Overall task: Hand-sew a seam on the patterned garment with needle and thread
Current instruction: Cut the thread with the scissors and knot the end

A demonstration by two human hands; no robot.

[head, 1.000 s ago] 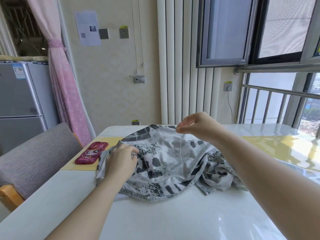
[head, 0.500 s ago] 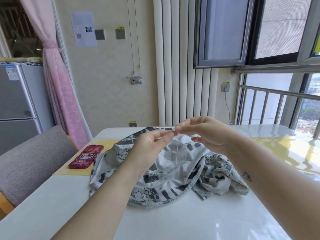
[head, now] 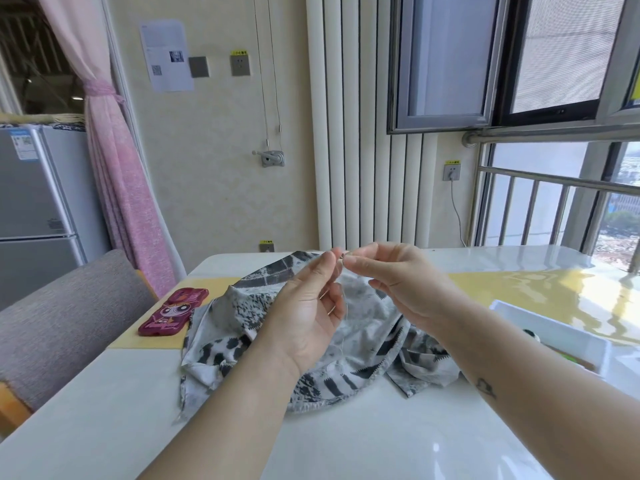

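Two hands above patterned garment (head: pixel 374 327), left hand (head: pixel 304 313) pinching thread (head: pixel 345 306), right hand (head: pixel 398 282) pinching needle (head: pixel 345 254), wall notice (head: pixel 166 55) illegible

Red cartoon phone case (head: pixel 173 311): left of left hand (head: pixel 308 306). White rectangular tray (head: pixel 554 329): right of right hand (head: pixel 398 282). Crumpled grey-patterned garment (head: pixel 242 317): beneath both. Glossy white tabletop (head: pixel 346 445): open nearside.

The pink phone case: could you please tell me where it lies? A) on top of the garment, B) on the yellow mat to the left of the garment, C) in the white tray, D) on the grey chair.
B: the pink phone case lies on the yellow mat, just left of the patterned garment.
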